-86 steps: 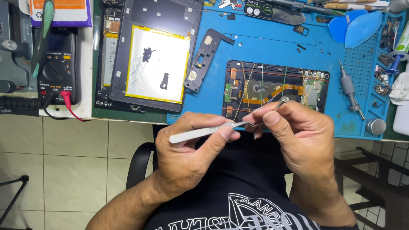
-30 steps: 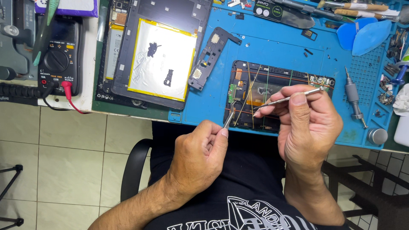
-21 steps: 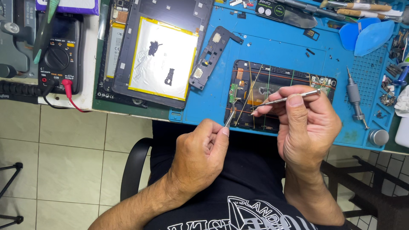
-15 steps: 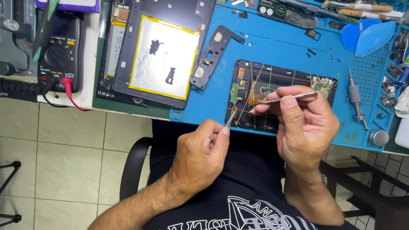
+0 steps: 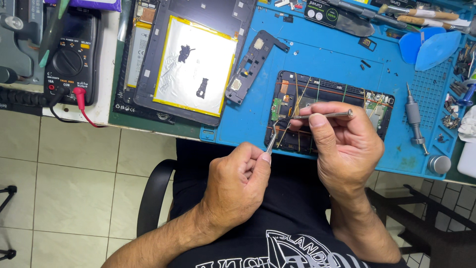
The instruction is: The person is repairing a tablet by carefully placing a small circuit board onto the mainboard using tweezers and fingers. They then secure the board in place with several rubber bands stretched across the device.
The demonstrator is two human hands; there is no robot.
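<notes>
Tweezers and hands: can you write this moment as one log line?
left hand: holds curved tweezers | right hand: holds straight tweezers | both over circuit board

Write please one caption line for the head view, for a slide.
Left hand and right hand each hold tweezers over an opened device on a blue mat.

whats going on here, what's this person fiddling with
A seated person is working with both hands over an opened circuit board assembly lying on a blue repair mat. The left hand pinches curved tweezers whose tips point down at the board's left end. The right hand holds a thin metal tool level above the board. To the left lie an opened tablet with its yellow-edged battery and a multimeter. A screwdriver rests at the mat's right.
</notes>
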